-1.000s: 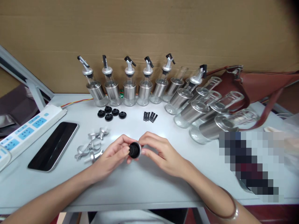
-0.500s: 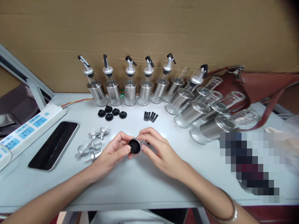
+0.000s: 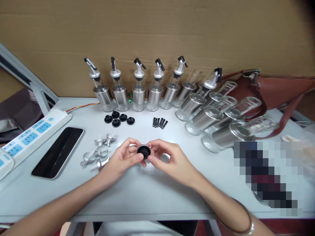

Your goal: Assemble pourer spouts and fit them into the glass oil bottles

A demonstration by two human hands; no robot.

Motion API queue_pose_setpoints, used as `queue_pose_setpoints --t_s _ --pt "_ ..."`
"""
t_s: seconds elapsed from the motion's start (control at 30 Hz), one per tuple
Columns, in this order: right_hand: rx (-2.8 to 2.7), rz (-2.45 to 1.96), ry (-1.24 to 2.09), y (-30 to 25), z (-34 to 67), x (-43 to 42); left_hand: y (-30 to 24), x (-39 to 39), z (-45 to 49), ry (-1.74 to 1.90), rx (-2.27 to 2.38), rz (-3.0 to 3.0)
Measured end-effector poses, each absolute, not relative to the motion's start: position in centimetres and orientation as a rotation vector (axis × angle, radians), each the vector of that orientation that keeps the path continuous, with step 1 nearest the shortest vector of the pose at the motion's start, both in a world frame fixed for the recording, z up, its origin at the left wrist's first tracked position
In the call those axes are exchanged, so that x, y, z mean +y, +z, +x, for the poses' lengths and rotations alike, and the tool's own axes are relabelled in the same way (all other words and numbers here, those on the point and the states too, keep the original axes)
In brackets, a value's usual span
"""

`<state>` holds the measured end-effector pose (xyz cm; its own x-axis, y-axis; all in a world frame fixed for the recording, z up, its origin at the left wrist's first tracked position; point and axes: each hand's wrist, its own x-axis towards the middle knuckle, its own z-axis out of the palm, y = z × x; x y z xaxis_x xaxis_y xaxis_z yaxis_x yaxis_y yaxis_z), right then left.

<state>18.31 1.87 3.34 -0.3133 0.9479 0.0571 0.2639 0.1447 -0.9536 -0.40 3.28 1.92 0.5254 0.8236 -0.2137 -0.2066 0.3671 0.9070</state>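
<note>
Both hands grip a pourer top (image 3: 143, 151) with a black ribbed stopper set in a silver rim, its stopper side facing me. My left hand (image 3: 126, 156) pinches it from the left, thumb on the stopper's lower edge. From the right, my right hand (image 3: 169, 159) holds the rim between thumb and fingers. The part behind the rim is mostly hidden. Several silver pourer spouts (image 3: 98, 152) lie left of my left hand. Beyond them sit several black stoppers (image 3: 116, 122), and several small black levers (image 3: 159, 123) lie to their right.
Several glass-and-steel bottles with pourers (image 3: 139, 95) line the cardboard wall (image 3: 157, 29). Bottles without tops (image 3: 214, 114) cluster at the right before a brown bag (image 3: 278, 91). At left are a phone (image 3: 57, 152) and a power strip (image 3: 31, 137). A blurred-out object (image 3: 265, 178) lies right.
The pourer top has tilted in my hands, its stopper now pointing lower. My right fingers have curled closer around its rim, and the view has shifted slightly.
</note>
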Motion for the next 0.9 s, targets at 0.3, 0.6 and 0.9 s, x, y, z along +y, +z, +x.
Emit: queue_pose_setpoints --t_s 0.3,0.6,0.9 --pt "-1.710 -1.146 1.228 3.4 18.3 2.0 2.1 2.6 -0.5 0.688 0.764 1.114" --pt "-1.801 -1.196 1.117 3.2 17.9 1.5 1.9 2.5 -0.2 0.660 0.882 1.274" --pt "-1.892 -1.223 1.018 3.3 17.4 0.9 1.3 1.8 -0.7 0.599 0.902 1.409"
